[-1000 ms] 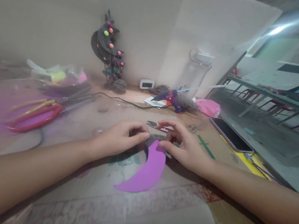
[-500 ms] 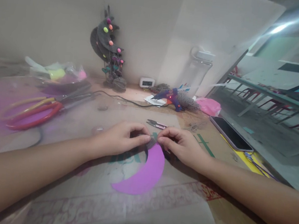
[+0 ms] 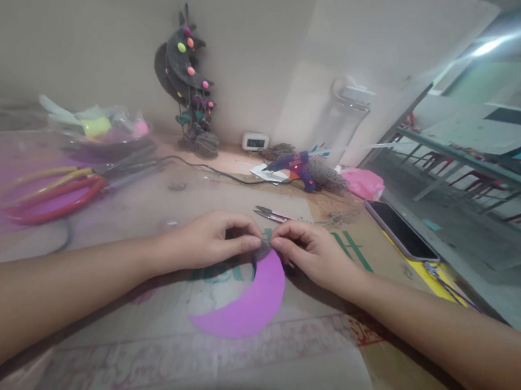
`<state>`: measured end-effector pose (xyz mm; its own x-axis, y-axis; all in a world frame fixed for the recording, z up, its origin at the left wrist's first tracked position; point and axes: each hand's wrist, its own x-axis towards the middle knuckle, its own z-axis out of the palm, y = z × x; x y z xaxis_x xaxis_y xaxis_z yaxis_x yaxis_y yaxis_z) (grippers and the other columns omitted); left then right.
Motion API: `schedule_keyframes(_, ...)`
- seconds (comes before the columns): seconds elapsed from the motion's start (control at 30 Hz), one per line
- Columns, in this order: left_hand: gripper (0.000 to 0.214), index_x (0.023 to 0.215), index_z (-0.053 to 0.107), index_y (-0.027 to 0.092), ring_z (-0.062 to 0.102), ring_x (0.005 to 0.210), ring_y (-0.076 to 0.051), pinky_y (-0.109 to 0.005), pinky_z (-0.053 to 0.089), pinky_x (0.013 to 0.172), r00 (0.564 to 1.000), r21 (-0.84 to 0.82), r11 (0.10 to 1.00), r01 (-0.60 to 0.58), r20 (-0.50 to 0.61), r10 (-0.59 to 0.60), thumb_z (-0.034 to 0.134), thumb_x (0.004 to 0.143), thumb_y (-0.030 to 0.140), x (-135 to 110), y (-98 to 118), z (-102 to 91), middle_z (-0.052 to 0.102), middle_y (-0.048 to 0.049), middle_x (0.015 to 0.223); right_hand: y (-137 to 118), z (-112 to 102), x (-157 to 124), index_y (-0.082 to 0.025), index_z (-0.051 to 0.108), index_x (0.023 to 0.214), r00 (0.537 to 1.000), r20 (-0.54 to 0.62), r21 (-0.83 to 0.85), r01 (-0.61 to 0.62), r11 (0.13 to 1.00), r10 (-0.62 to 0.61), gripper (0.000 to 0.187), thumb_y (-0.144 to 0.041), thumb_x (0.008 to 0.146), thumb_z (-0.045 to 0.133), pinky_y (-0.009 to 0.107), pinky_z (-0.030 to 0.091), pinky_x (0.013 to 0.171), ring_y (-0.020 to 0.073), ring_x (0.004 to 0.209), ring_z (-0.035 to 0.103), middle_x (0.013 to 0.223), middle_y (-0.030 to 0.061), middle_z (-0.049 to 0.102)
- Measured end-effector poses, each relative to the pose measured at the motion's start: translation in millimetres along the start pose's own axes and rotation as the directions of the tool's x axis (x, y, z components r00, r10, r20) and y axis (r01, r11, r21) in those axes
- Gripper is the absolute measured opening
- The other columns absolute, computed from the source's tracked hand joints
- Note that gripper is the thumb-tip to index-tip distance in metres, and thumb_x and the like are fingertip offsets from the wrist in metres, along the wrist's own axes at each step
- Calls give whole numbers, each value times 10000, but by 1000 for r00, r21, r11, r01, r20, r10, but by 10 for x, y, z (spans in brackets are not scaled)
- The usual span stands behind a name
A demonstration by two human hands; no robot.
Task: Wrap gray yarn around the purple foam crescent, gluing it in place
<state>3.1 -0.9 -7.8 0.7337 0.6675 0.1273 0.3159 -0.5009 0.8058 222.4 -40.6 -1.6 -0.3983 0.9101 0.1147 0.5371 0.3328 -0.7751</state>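
Note:
A purple crescent moon cutout point(image 3: 261, 297) lies flat before me, its curved body toward me and one point to the lower left. Grey yarn point(image 3: 262, 252) is wrapped over its upper tip. My left hand point(image 3: 218, 238) pinches the wrapped tip from the left, thumb and forefinger together. From the right, my right hand point(image 3: 312, 253) is closed in a pinch at the yarn; the strand between its fingertips is mostly hidden. Both sets of fingertips nearly meet. Small thread snips point(image 3: 270, 214) lie just beyond my hands.
A hot glue gun point(image 3: 295, 169) with a lit red light rests at the back near grey yarn. Large red-and-yellow-handled scissors point(image 3: 55, 198) lie left. A phone point(image 3: 403, 232) lies right. A decorated grey moon hanging point(image 3: 184, 75), a small clock point(image 3: 255, 142) and a clear bottle point(image 3: 344, 126) stand behind.
My right fingertips have shifted slightly left, closer to my left fingertips at the yarn-wrapped tip. The crescent stays in place, and the whole view has shifted slightly.

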Motion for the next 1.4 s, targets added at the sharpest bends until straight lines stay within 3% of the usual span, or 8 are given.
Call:
schedule_keyframes(0.23, 307, 861, 652, 194, 585, 691, -143, -239, 438, 627, 998, 40, 998, 45, -57, -42, 479, 919, 440, -3, 15, 5, 678, -12, 765, 6, -24, -8, -182, 653, 944, 1000, -2, 67, 14, 998, -14, 256, -400, 903, 525, 208, 379, 524, 87, 565, 487, 669, -26, 564)
schedule_keyframes(0.43, 320, 891, 650, 192, 599, 682, -150, -236, 432, 601, 993, -38, 995, 91, -67, -93, 500, 899, 475, -6, 14, 7, 696, -9, 752, -13, -23, -4, -177, 643, 802, 998, -50, 5, -44, 999, 44, 170, -331, 851, 591, 214, 396, 536, 80, 526, 485, 618, -41, 561)
schedule_keyframes(0.73, 318, 828, 663, 184, 576, 650, -139, -243, 428, 602, 994, 14, 997, 81, -80, -80, 505, 885, 454, 1, 23, 3, 678, -4, 716, -62, -43, -51, -179, 617, 808, 975, -154, -154, 138, 978, -162, 129, -273, 885, 574, 196, 400, 529, 74, 531, 505, 666, -34, 619)
schedule_keyframes(0.9, 288, 848, 650, 189, 589, 646, -138, -241, 436, 602, 989, -27, 995, 98, -113, -100, 510, 889, 438, -8, 43, 15, 707, -8, 754, -38, -59, -91, -158, 643, 853, 830, -30, -483, 475, 735, -557, 119, -187, 907, 541, 231, 427, 616, 118, 654, 563, 727, 24, 661)
schedule_keyframes(1.0, 276, 879, 651, 195, 593, 643, -140, -244, 445, 610, 984, -29, 995, 95, -146, -98, 515, 891, 435, -13, 37, 23, 706, -2, 752, -27, -57, -109, -151, 654, 863, 783, 70, -591, 532, 606, -618, 161, -211, 925, 518, 256, 436, 629, 143, 693, 556, 786, 64, 638)
schedule_keyframes(1.1, 287, 908, 650, 198, 602, 657, -146, -246, 455, 623, 980, -40, 996, 85, -176, -91, 513, 895, 450, -14, 25, 26, 710, -4, 767, -36, -93, -122, -166, 646, 916, 777, 67, -606, 530, 594, -625, 197, -307, 942, 511, 271, 461, 659, 157, 755, 563, 884, 87, 606)
schedule_keyframes(1.23, 309, 881, 644, 188, 622, 718, -167, -256, 467, 653, 981, -32, 995, 93, -167, -97, 508, 897, 465, -9, 19, 18, 707, -23, 794, -32, -251, -70, -198, 548, 893, 762, -145, -556, 465, 689, -631, 168, -338, 950, 474, 299, 472, 708, 167, 790, 564, 862, 63, 582)
schedule_keyframes(1.4, 306, 865, 626, 187, 620, 713, -168, -256, 459, 635, 982, -35, 993, 116, -147, -120, 496, 902, 461, -2, 17, 9, 698, -21, 774, 272, -522, 216, -206, 509, 862, 777, -540, -397, 102, 912, -322, 116, -313, 903, 530, 305, 471, 687, 159, 726, 541, 783, 19, 554)
